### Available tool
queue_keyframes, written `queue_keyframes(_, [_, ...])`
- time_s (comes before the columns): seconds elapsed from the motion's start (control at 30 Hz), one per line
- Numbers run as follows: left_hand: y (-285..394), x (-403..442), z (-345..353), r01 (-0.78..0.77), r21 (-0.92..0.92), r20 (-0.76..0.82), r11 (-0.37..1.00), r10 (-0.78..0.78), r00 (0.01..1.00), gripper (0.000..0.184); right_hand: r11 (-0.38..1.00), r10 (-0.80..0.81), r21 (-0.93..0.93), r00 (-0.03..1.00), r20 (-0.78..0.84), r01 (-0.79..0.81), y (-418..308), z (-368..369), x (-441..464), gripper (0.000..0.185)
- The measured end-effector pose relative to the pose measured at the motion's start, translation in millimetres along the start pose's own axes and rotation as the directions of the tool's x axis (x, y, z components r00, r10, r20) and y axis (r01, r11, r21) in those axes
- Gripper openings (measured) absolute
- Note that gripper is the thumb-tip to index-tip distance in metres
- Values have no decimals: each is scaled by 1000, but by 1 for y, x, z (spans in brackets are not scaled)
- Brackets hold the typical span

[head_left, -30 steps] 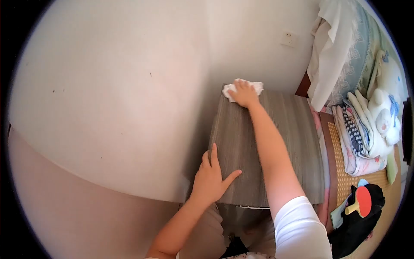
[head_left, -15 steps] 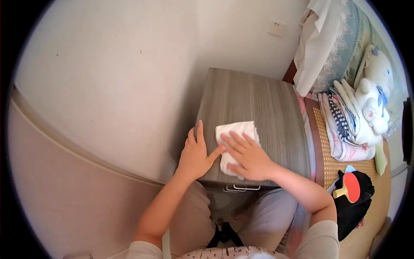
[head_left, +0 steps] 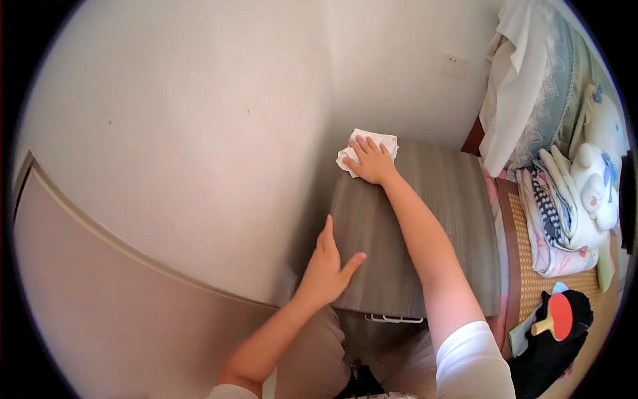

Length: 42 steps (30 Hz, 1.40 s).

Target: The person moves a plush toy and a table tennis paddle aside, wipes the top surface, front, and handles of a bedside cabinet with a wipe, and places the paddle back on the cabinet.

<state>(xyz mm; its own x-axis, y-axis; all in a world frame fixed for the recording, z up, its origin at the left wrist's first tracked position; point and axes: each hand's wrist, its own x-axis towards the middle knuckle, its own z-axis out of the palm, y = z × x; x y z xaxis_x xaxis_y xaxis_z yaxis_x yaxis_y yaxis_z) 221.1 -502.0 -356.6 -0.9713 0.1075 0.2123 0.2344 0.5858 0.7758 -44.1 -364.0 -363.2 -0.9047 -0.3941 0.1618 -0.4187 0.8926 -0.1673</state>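
The scene is taken in by 1 camera worn on the head, aimed forward and steeply down. The worktop (head_left: 458,206) is seen from above at close range, with the left hand (head_left: 324,272) and right hand (head_left: 372,165) viewed from behind. The wall (head_left: 186,133) is covered at the left and top, the bed (head_left: 525,269) at the right. The wide, curved view is bounded by dark rounded edges.

The right hand (head_left: 373,165) covered part of the white cloth (head_left: 376,141), and the dark object (head_left: 627,203) (at the right side) was cut off.
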Motion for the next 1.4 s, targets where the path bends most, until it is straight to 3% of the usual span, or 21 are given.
queue_keyframes(0.27, [-6, -1, 1, 24, -154, -45, 988, -32, 998, 91, 997, 46, -64, 999, 1, -46, 1, 11, 26, 74])
queue_keyframes(0.3, [-6, -2, 0, 43, -259, -79, 965, -66, 995, 88, 997, 32, -71, 999, -15, -33, -1, 11, 19, 74])
queue_keyframes(0.37, [-8, -1, -2, 58, -369, -116, 928, -108, 987, 85, 998, -26, -58, 999, -19, 25, -13, 4, -10, 73])
queue_keyframes(0.47, [-21, -4, 4, -63, -404, -319, 913, -76, 945, 74, 959, -282, -30, 959, 0, 282, -38, -2, -73, 67])
queue_keyframes(0.5, [-24, -6, 5, -66, -413, -320, 908, -77, 944, 74, 938, -345, -25, 939, 2, 345, -51, -4, -101, 64])
queue_keyframes(0.57, [-28, -9, 5, -251, -297, -511, 921, 69, 857, 71, 880, -475, -13, 878, -57, 475, -77, -11, -159, 65])
queue_keyframes(0.63, [-20, -14, 4, -275, -419, -598, 866, -35, 801, 68, 853, -518, 39, 853, -62, 521, -105, -26, -216, 64])
queue_keyframes(0.73, [-11, -22, 1, -404, -385, -737, 829, -13, 676, 56, 810, -580, 139, 813, 47, 570, -109, -60, -274, 64])
queue_keyframes(0.9, [-3, -27, 0, -226, -381, -565, 897, -32, 824, 54, 908, -403, 195, 900, 169, 370, -60, -94, -334, 61])
queue_keyframes(1.0, [-10, -21, 2, -132, -541, -448, 831, -152, 881, 50, 926, -367, 162, 912, 184, 340, -59, -91, -334, 59])
queue_keyframes(1.07, [-13, -19, 2, 1, -720, -292, 694, -304, 907, 57, 928, -371, 118, 913, 172, 354, -66, -86, -324, 58])
queue_keyframes(1.23, [-13, -18, -1, 4, -689, -271, 724, -263, 926, 61, 810, -580, 145, 812, 64, 568, -88, -61, -261, 57])
queue_keyframes(1.3, [-13, -21, -1, 5, -677, -265, 736, -249, 932, 59, 797, -601, 96, 798, 46, 596, -89, -46, -231, 59])
queue_keyframes(1.4, [-8, -22, -1, -98, -444, -347, 891, -70, 935, 48, 856, -514, 47, 858, -7, 514, -63, -23, -165, 63])
